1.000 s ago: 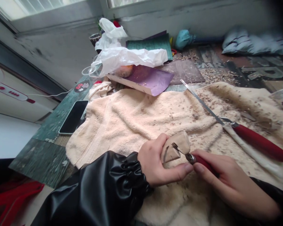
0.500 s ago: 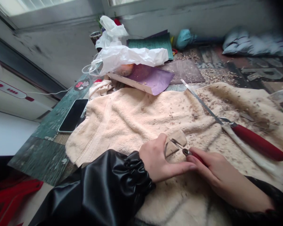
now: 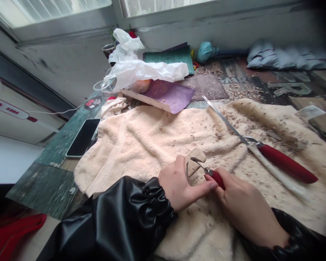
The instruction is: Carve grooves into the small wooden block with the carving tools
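A small pale wood piece (image 3: 200, 153) with dark cut lines lies above the beige towel, and my left hand (image 3: 176, 181) is closed round its near left side. The left thumb reaches right and touches the tool near my right fingers. My right hand (image 3: 239, 203) grips a carving knife by its red handle (image 3: 216, 178). Its thin metal blade (image 3: 197, 162) points up and left across the wood's face. Part of the wood is hidden behind my left fingers.
The towel (image 3: 141, 141) is strewn with shavings. On its right rests a saw with a red handle (image 3: 288, 163). A phone (image 3: 83, 137) lies at the left. Farther back are a purple sheet (image 3: 174, 95), a white plastic bag (image 3: 152, 70) and a grey-blue bundle (image 3: 285, 56).
The whole view has shifted slightly. My right hand has turned a little, showing more of the red handle, and the blade has stayed over the wood.
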`<action>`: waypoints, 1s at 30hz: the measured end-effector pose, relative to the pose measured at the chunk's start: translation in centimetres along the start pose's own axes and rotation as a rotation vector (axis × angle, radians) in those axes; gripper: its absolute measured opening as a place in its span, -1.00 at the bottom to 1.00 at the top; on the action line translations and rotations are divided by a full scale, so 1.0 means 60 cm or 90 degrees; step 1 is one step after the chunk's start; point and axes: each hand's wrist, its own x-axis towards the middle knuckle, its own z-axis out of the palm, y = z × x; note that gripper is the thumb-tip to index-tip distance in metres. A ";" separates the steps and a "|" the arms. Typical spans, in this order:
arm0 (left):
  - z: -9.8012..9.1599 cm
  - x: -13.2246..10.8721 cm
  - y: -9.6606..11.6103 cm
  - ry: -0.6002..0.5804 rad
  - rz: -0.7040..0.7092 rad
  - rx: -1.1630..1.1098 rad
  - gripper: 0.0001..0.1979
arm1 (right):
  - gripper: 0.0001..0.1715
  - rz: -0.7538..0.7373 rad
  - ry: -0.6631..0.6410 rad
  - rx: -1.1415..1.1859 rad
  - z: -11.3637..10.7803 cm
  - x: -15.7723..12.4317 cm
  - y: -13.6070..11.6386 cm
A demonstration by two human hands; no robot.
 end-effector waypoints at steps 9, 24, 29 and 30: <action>-0.015 0.005 -0.003 -0.034 0.038 -0.089 -0.55 | -0.48 0.012 -0.175 0.205 -0.018 0.013 0.014; 0.001 0.000 0.004 -0.046 -0.010 -0.012 -0.42 | -0.47 0.177 -0.353 0.260 -0.019 0.017 0.018; 0.001 -0.002 0.007 -0.042 -0.023 -0.005 -0.42 | -0.51 0.174 -0.266 0.170 -0.006 0.010 0.008; 0.002 -0.002 0.007 -0.042 -0.023 -0.006 -0.43 | -0.51 0.171 -0.247 0.149 -0.004 0.009 0.005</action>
